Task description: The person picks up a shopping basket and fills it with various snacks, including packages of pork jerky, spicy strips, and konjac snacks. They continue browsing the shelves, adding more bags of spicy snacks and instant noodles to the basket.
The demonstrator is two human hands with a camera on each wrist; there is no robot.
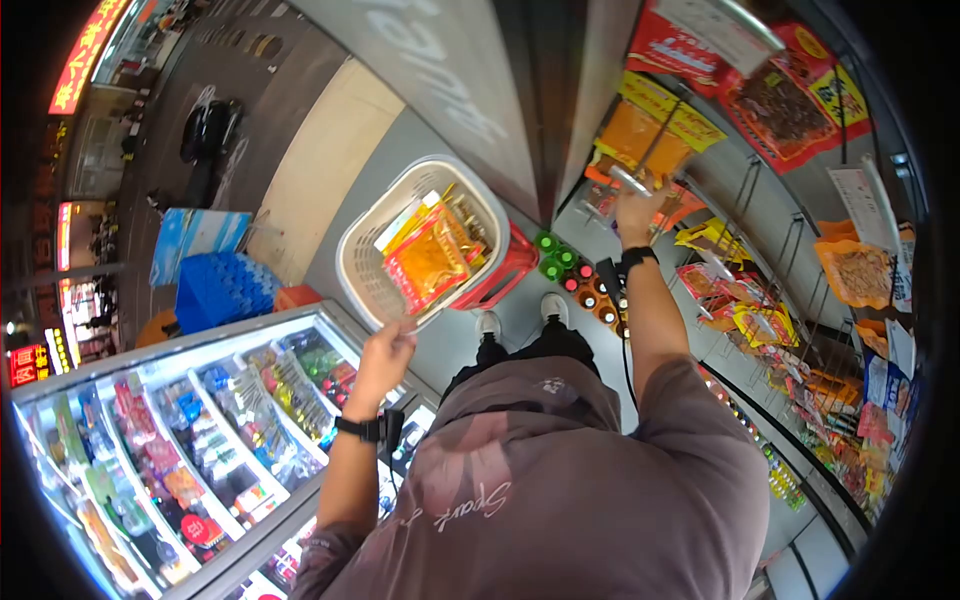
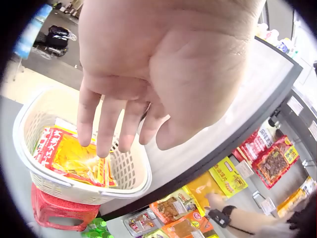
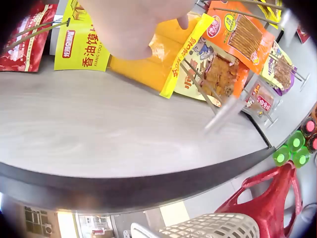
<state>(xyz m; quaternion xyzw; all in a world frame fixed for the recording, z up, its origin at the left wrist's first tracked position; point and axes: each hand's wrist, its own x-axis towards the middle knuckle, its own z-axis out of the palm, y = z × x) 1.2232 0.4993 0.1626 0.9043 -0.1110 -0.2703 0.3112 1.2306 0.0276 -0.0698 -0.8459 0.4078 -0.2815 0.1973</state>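
My right hand is at the hanging rack, its fingers gripping a yellow and orange snack bag. In the right wrist view the bag bends under that hand, its yellow ends showing on either side. My left hand hovers by the near rim of a white plastic basket, with nothing in its grasp. Its fingers hang loosely extended in the left wrist view, overlapping the basket there. Inside the basket lie several snack packets, an orange and red one on top.
A red stool supports the basket. Green-capped bottles stand on the floor nearby. Metal hooks with more snack bags line the right side. A lit, glass-topped display freezer fills the left, near a blue crate.
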